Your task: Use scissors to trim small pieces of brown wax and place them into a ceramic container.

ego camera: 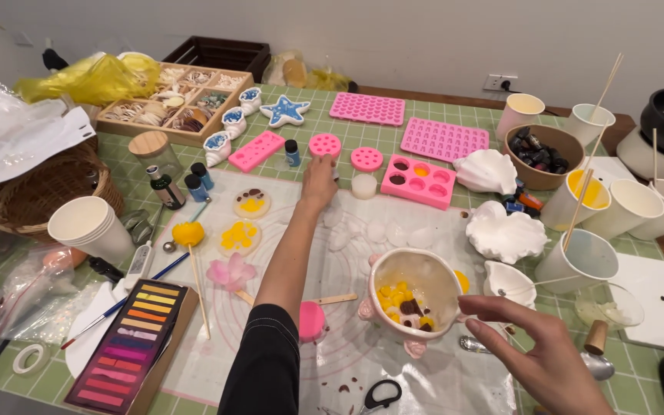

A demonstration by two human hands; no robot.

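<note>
My left hand point(319, 183) is stretched far forward over the translucent mat point(347, 253), its fingertips at the near edge of a round pink mould point(324, 144). The back of the hand hides the fingers, so any grip is unclear. My right hand point(541, 347) hovers low at the right with fingers spread and nothing in it. It is just right of a white ruffled bowl point(413, 269) holding yellow and brown pieces. A second round pink mould point(366, 158) and a pink rectangular mould point(419, 180) with filled cavities lie close to the left hand.
Paper cups point(90, 227), a pastel box point(128, 346), small bottles point(197, 184), white shell casts point(505, 234), a brown bowl of dark pieces point(543, 154), cups with sticks point(589, 192), a wooden shell tray point(174, 104), a basket point(48, 188) and scissors point(382, 396) crowd the green checked table.
</note>
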